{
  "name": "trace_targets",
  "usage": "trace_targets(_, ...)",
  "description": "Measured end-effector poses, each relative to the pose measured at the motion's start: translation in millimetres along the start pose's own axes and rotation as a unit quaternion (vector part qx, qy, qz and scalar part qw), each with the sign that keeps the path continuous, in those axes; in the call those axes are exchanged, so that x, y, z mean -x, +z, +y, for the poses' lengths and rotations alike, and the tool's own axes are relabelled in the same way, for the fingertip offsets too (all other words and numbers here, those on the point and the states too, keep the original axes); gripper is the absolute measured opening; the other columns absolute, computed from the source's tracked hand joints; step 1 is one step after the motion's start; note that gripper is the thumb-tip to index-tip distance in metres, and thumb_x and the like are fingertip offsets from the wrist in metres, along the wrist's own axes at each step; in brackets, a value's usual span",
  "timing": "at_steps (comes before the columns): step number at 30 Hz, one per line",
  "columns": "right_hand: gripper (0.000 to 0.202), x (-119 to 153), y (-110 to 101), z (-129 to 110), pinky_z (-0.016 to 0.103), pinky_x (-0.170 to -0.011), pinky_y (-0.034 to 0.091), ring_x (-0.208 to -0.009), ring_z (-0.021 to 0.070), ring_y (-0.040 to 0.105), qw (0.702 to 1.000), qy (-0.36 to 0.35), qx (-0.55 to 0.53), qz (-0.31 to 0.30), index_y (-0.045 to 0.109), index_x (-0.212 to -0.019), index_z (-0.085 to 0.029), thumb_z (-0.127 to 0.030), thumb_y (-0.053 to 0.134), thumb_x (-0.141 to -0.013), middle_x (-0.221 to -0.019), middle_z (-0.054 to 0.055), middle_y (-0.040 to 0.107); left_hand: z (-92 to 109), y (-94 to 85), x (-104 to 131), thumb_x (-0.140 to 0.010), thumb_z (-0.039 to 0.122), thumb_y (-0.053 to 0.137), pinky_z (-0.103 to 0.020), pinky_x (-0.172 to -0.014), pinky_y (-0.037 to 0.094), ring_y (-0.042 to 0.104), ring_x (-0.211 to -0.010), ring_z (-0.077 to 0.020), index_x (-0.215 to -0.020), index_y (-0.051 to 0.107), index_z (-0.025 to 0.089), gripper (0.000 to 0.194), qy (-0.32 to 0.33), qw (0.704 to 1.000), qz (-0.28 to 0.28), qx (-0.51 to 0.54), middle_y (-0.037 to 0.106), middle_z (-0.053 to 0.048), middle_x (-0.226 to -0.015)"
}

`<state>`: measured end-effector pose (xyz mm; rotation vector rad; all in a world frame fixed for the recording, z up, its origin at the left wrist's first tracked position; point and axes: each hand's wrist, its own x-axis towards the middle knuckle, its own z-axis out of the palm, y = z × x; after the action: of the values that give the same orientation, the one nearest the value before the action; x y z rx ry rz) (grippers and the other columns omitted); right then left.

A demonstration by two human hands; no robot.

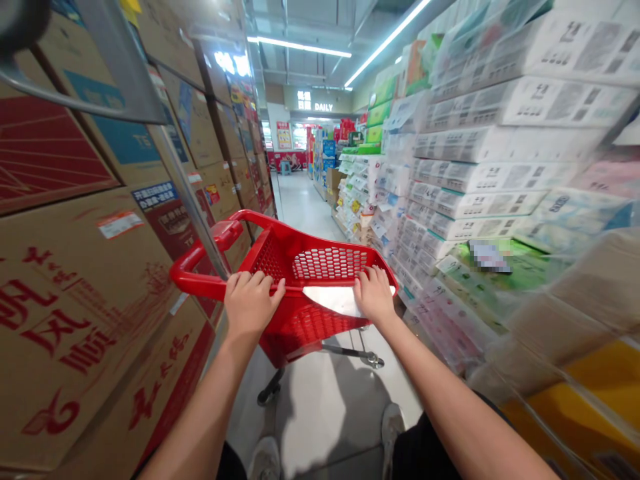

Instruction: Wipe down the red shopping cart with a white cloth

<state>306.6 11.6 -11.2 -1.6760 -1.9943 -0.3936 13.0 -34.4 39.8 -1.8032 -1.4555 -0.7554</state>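
Note:
A red plastic shopping cart (310,327) stands in the aisle in front of me, turned sideways, with its handle end to the left. My left hand (253,300) is closed over its near rim, close to the handle. Farther right along the same rim, my right hand (374,293) is closed beside a white panel (330,298). The fingertips of both hands curl over the edge. The part of the basket floor behind the near wall is hidden.
Stacked cardboard boxes (75,293) line the left side, close to the handle. A metal pole (187,193) rises by the cart's left end. White tissue packs (475,160) are piled high on the right. The pale floor (300,200) runs ahead between them.

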Motion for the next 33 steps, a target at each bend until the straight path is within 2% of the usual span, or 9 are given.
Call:
trace_targets(4,0.042,8.3,-4.6,-33.1,0.039,-0.093,0.035,-0.100,0.0261,0.057,0.996,-0.054,-0.048,-0.059,0.067,-0.100,-0.018,-0.037,0.031,-0.105,-0.101,0.011,0.069,-2.8,-3.0,5.4,-0.094,0.036,0.051,-0.044,-0.092,0.035,0.052,-0.084,-0.0250,-0.076,0.064,0.022,0.026,-0.007,1.000,0.000,0.007,0.068,-0.007,-0.080)
trace_targets(8,0.037,16.9,-5.1,-72.0,0.040,-0.091,0.035,-0.103,0.0284,0.052,0.992,-0.093,-0.079,-0.027,0.064,-0.107,-0.019,-0.047,0.040,-0.102,-0.106,0.011,0.067,-6.0,-7.2,8.4,-0.093,0.034,0.051,-0.045,-0.094,0.034,0.054,-0.085,-0.0251,-0.077,0.065,0.022,0.024,-0.005,1.000,-0.005,0.027,0.068,-0.006,-0.080)
trace_targets(11,0.034,17.4,-4.5,-85.0,0.040,-0.092,0.035,-0.105,0.0279,0.051,0.986,-0.120,-0.117,-0.021,0.061,-0.118,-0.019,-0.043,0.043,-0.102,-0.110,0.011,0.065,-9.7,-11.1,8.9,-0.093,0.036,0.051,-0.046,-0.095,0.034,0.054,-0.090,-0.0262,-0.083,0.067,0.023,0.023,0.007,0.999,-0.025,0.042,0.069,-0.007,-0.085)
trace_targets(18,0.042,12.7,-3.9,-59.3,0.040,-0.096,0.041,-0.108,0.0259,0.053,0.966,-0.211,-0.138,-0.063,0.051,-0.141,-0.019,-0.020,0.045,-0.100,-0.117,0.012,0.064,-19.0,-9.1,5.5,-0.093,0.043,0.053,-0.045,-0.098,0.035,0.054,-0.089,-0.0263,-0.082,0.068,0.023,0.027,0.003,0.999,-0.024,0.040,0.069,-0.007,-0.086)
trace_targets(24,0.057,17.4,-4.5,-16.6,0.044,-0.111,0.035,-0.134,0.0250,0.043,0.964,-0.213,-0.135,-0.086,0.046,-0.149,-0.022,-0.008,0.042,-0.094,-0.140,0.013,0.055,-25.6,-2.7,0.4,-0.094,0.036,0.050,-0.045,-0.101,0.034,0.053,-0.086,-0.0256,-0.077,0.067,0.023,0.027,-0.032,0.999,0.001,0.033,0.069,-0.007,-0.081)
trace_targets(26,0.054,16.7,-10.0,-3.2,0.046,-0.114,0.031,-0.141,0.0266,0.037,0.965,-0.197,-0.139,-0.101,0.051,-0.145,-0.025,-0.012,0.048,-0.092,-0.146,0.012,0.050,-27.2,-1.7,-0.5,-0.094,0.035,0.050,-0.045,-0.103,0.033,0.053,-0.086,-0.0255,-0.077,0.067,0.023,0.027,-0.046,0.998,0.008,0.035,0.069,-0.006,-0.081)
trace_targets(29,0.047,12.0,-20.6,4.1,0.047,-0.116,0.030,-0.142,0.0292,0.037,0.971,-0.156,-0.152,-0.095,0.055,-0.141,-0.023,-0.032,0.057,-0.094,-0.149,0.013,0.048,-27.8,0.2,-0.8,-0.093,0.033,0.049,-0.046,-0.104,0.033,0.053,-0.086,-0.0256,-0.076,0.067,0.023,0.026,-0.063,0.997,0.018,0.039,0.070,-0.006,-0.081)
trace_targets(31,0.048,7.0,-24.5,-2.7,0.043,-0.113,0.034,-0.136,0.0277,0.044,0.978,-0.112,-0.164,-0.067,0.054,-0.140,-0.018,-0.041,0.052,-0.098,-0.144,0.015,0.052,-26.7,1.8,-0.6,-0.092,0.031,0.050,-0.047,-0.103,0.033,0.053,-0.085,-0.0256,-0.075,0.066,0.023,0.024,-0.067,0.996,0.029,0.041,0.070,-0.006,-0.080)
trace_targets(33,0.047,1.8,-23.7,-16.8,0.037,-0.108,0.038,-0.128,0.0254,0.050,0.982,-0.075,-0.168,-0.045,0.054,-0.138,-0.014,-0.042,0.044,-0.102,-0.137,0.016,0.058,-24.9,3.6,0.0,-0.090,0.029,0.052,-0.047,-0.102,0.033,0.052,-0.084,-0.0253,-0.075,0.067,0.023,0.022,-0.068,0.996,0.041,0.040,0.070,-0.006,-0.079)
